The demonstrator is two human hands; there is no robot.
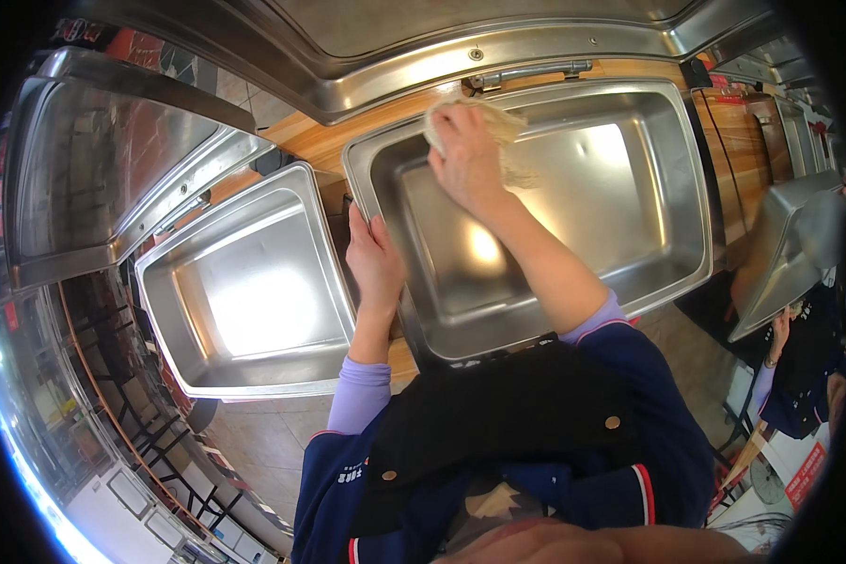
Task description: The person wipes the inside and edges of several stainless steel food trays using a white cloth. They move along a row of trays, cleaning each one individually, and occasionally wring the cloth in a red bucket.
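A deep rectangular stainless steel pan [451, 338] sits tilted in view before me, its inside bare metal with bright reflections. My right hand [469, 155] presses a cream-coloured cloth [497, 121] against the pan's far rim, towards its left corner. Part of the cloth hangs over the inner wall. At the pan's left side, my left hand [375, 257] grips the rim, thumb upward and fingers partly hidden on the outside. Just left of that hand stands a second stainless steel pan [247, 211], with a strong glare on its floor.
A raised steel lid [409, 77] with a hinge [529, 72] rises behind the main pan; another lid [113, 176] stands at left. Wood-grain counter [310, 137] runs between. At far right, a co-worker's hand [780, 331] is at a tilted steel pan or lid [775, 261].
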